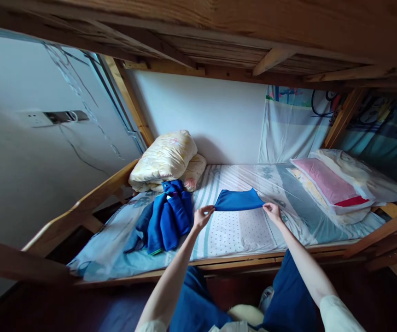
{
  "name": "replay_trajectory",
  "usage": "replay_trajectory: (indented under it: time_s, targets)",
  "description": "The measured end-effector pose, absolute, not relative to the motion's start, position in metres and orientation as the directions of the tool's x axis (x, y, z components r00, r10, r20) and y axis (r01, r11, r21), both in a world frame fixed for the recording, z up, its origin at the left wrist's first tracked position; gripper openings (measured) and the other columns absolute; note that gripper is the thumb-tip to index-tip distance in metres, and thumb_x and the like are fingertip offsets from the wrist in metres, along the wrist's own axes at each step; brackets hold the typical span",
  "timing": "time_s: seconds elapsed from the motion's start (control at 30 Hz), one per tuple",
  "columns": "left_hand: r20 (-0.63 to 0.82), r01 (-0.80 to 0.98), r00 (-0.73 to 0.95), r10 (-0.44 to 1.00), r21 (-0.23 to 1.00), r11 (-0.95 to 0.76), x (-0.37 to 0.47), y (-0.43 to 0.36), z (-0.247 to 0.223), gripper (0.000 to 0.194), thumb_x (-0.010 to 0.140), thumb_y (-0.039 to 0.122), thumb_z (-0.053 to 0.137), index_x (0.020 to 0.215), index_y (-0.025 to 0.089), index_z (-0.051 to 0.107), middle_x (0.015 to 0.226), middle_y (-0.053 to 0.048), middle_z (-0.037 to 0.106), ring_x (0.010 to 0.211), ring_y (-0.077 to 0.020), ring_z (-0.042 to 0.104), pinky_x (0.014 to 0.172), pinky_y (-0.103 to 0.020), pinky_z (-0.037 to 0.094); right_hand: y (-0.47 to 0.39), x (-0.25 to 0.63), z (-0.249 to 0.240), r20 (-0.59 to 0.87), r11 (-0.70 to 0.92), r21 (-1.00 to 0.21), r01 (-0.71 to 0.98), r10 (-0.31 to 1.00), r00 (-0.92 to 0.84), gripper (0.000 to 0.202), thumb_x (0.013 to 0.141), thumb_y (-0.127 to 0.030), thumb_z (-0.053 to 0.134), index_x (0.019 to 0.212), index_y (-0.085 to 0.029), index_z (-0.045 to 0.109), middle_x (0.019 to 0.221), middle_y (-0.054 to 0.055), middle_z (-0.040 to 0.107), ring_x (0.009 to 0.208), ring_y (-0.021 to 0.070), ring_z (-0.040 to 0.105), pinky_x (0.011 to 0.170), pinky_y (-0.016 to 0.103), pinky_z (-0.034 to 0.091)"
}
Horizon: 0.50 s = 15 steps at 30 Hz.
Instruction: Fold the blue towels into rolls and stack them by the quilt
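A blue piece of cloth [238,200], perhaps a folded garment, is stretched flat between my two hands over the bed. My left hand [203,216] pinches its near left corner. At the near right corner, my right hand [272,211] grips it between thumb and fingers. The far edge of the cloth appears to rest on the patterned sheet [224,233]. To the left of my left hand lies a loose heap of blue clothes [169,219], with a bit of green trim at its lower edge.
Behind the clothes sits a folded yellowish quilt [166,159]. Pillows, one pink [329,182], are stacked at the right end. The upper bunk [219,32] hangs low overhead. A wooden rail [233,265] runs along the bed's near edge. Wires hang by the left wall socket [37,119].
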<state>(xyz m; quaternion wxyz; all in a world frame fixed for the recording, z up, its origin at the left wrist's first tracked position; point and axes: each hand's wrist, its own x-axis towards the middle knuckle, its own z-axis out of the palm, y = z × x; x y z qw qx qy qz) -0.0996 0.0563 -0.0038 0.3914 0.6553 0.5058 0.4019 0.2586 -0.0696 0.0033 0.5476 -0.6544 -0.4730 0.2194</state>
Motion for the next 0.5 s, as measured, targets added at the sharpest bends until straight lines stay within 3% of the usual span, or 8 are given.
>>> replay_trajectory:
  time_s: [0.13, 0.27, 0.37, 0.5]
  targets:
    - [-0.072, 0.514, 0.177, 0.982, 0.857, -0.030, -0.104, 0.016, -0.090, 0.026, 0.071, 0.040, 0.062, 0.082, 0.021, 0.076, 0.083, -0.006, 0.079, 0.096, -0.0302, 0.075, 0.085, -0.038, 0.058, -0.101, 0.244, -0.077, 0.050, -0.136, -0.922, 0.362, 0.886, 0.462, 0.011, 0.067, -0.025, 0.064, 0.069, -0.018, 0.073, 0.082, 0.011, 0.079, 0.084, 0.0264, 0.074, 0.085, 0.038, 0.057]
    - [-0.257, 0.561, 0.175, 0.950, 0.819, 0.118, -0.109, -0.024, -0.156, 0.017, 0.067, 0.034, 0.061, 0.075, 0.026, 0.074, 0.073, -0.003, 0.074, 0.079, -0.0270, 0.072, 0.076, -0.038, 0.055, -0.137, 0.226, -0.143, -0.204, -0.377, -0.877, 0.298, 0.854, 0.479, 0.012, 0.063, -0.014, 0.062, 0.064, -0.020, 0.073, 0.077, 0.007, 0.078, 0.084, 0.0269, 0.075, 0.087, 0.038, 0.058]
    - [-0.348, 0.566, 0.180, 0.920, 0.802, 0.193, -0.113, -0.041, -0.179, 0.020, 0.064, 0.035, 0.064, 0.077, 0.026, 0.076, 0.065, -0.001, 0.068, 0.072, -0.0271, 0.070, 0.069, -0.037, 0.053, -0.156, 0.219, -0.165, -0.299, -0.464, -0.845, 0.266, 0.822, 0.485, 0.015, 0.063, -0.011, 0.064, 0.066, -0.020, 0.076, 0.074, 0.005, 0.077, 0.083, 0.0256, 0.075, 0.084, 0.036, 0.059]
    - [-0.436, 0.505, 0.182, 0.881, 0.810, 0.297, -0.113, -0.042, -0.183, 0.041, 0.067, 0.041, 0.065, 0.100, 0.021, 0.079, 0.056, 0.001, 0.058, 0.069, -0.0263, 0.066, 0.067, -0.038, 0.050, -0.166, 0.220, -0.166, -0.434, -0.559, -0.809, 0.184, 0.778, 0.454, 0.022, 0.075, -0.016, 0.065, 0.090, -0.017, 0.081, 0.064, 0.001, 0.071, 0.067, 0.0185, 0.070, 0.071, 0.029, 0.058]
